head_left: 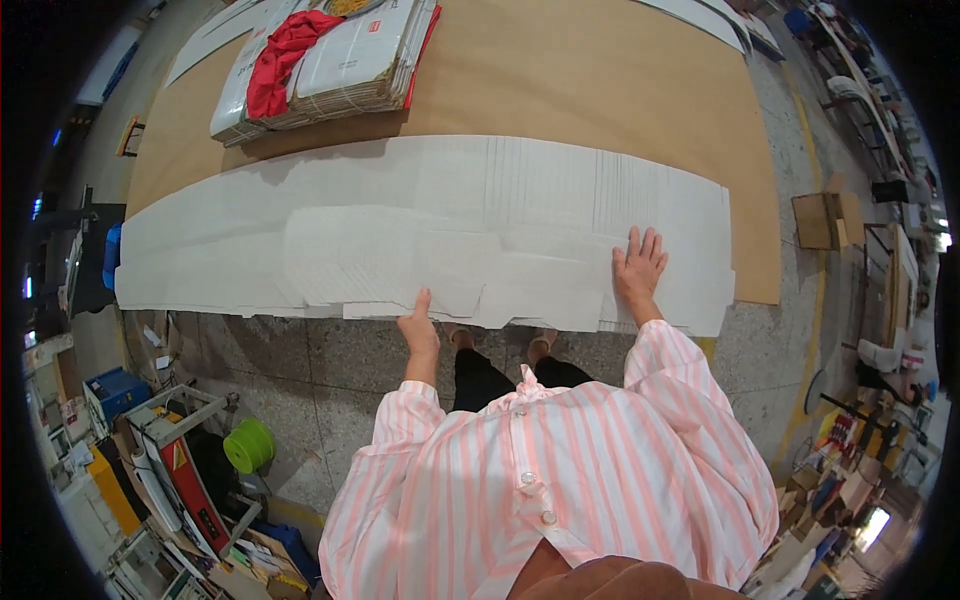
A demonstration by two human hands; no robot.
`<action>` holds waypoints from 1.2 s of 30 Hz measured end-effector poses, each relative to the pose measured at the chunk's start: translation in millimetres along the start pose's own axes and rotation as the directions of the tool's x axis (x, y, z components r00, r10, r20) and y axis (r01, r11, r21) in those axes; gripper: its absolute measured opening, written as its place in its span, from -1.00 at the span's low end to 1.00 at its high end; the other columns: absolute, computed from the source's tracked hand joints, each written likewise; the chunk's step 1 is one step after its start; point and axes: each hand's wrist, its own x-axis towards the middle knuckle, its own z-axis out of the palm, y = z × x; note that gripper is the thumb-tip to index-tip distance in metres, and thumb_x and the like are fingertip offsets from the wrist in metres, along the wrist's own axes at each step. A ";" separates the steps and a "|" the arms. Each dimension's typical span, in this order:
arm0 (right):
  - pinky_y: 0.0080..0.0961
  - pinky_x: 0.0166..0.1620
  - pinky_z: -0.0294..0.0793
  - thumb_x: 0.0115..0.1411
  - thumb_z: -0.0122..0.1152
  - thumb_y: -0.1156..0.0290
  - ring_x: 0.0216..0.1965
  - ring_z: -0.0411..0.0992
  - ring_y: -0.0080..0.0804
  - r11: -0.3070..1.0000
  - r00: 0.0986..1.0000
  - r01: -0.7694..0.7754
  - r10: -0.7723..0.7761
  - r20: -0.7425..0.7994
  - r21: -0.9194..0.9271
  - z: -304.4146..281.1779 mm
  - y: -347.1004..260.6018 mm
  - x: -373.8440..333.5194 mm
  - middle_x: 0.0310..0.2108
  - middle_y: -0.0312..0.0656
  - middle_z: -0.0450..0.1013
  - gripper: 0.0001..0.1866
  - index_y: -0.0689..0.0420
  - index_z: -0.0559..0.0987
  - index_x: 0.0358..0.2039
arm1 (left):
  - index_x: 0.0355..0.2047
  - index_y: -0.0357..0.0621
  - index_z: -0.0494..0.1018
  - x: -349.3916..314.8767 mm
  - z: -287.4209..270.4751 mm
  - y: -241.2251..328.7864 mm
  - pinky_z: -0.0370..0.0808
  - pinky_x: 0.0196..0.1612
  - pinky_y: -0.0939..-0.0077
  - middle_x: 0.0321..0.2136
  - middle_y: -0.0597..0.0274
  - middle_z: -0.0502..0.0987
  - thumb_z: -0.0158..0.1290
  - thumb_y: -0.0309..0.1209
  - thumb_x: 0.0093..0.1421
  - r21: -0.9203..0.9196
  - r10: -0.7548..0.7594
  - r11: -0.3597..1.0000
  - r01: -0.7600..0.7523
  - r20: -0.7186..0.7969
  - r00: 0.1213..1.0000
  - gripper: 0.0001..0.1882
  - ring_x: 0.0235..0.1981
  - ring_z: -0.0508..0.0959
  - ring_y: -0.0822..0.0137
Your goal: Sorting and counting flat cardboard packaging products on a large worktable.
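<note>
Overlapping white cardboard sheets (390, 240) lie spread in a wide layer along the near side of a brown-topped work surface. At the near edge, left of centre, my left hand (420, 328) pinches the sheets. Its thumb rests on top, while the other fingers are hidden below the edge. Farther right, my right hand (640, 270) lies flat on the white sheets with its fingers stretched out and slightly apart. How many sheets the left hand holds cannot be made out.
A tied stack of flattened white cartons (345, 70) with a red cloth (285, 60) on it stands at the back left. A brown cardboard box (825, 220) is to the right. On the floor at lower left are a green spool (248, 445) and a red-panelled metal-framed machine (195, 495).
</note>
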 end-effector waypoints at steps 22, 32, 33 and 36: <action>0.06 0.17 -0.26 0.12 -0.15 -0.02 0.26 -0.23 -0.07 0.994 0.998 -0.032 0.038 0.052 -0.109 4.6 5.7 6.0 0.24 -0.03 -0.13 -0.37 -0.05 0.12 0.18 | -0.17 -0.42 0.35 -0.8 4.9 15.2 0.37 -0.26 0.49 -0.26 0.15 0.44 0.15 -0.45 -0.02 -0.083 -0.267 0.962 0.261 -0.078 0.960 -0.58 -0.31 0.43 0.34; 0.04 0.18 -0.29 0.16 -0.21 0.01 0.27 -0.25 -0.13 0.998 1.000 0.002 -0.001 0.014 -0.070 5.0 13.7 2.4 0.24 -0.07 -0.13 -0.40 -0.10 0.07 0.19 | -0.37 -0.46 0.45 6.8 -1.7 -16.7 0.38 -0.26 0.44 -0.39 0.15 0.51 0.20 -0.30 -0.07 0.046 -0.070 0.996 0.073 -0.061 0.996 -0.60 -0.37 0.45 0.37; 0.04 0.18 -0.29 0.16 -0.21 0.01 0.27 -0.25 -0.13 0.997 1.000 -0.002 0.004 0.021 -0.076 5.3 13.4 3.3 0.24 -0.07 -0.13 -0.40 -0.10 0.07 0.19 | -0.37 -0.46 0.45 10.4 -5.9 -21.7 0.38 -0.26 0.44 -0.39 0.15 0.51 0.20 -0.30 -0.07 0.040 -0.068 0.997 0.071 -0.073 0.995 -0.60 -0.37 0.45 0.37; 0.03 0.19 -0.29 0.17 -0.22 0.01 0.27 -0.25 -0.13 0.996 1.000 -0.006 0.007 0.010 -0.093 6.7 14.4 2.4 0.24 -0.07 -0.14 -0.41 -0.10 0.07 0.19 | -0.15 -0.37 0.36 13.4 -8.9 -13.8 0.31 -0.07 0.40 -0.18 0.14 0.44 0.15 -0.29 -0.02 -0.492 -0.216 0.829 0.265 0.155 0.964 -0.52 -0.15 0.42 0.29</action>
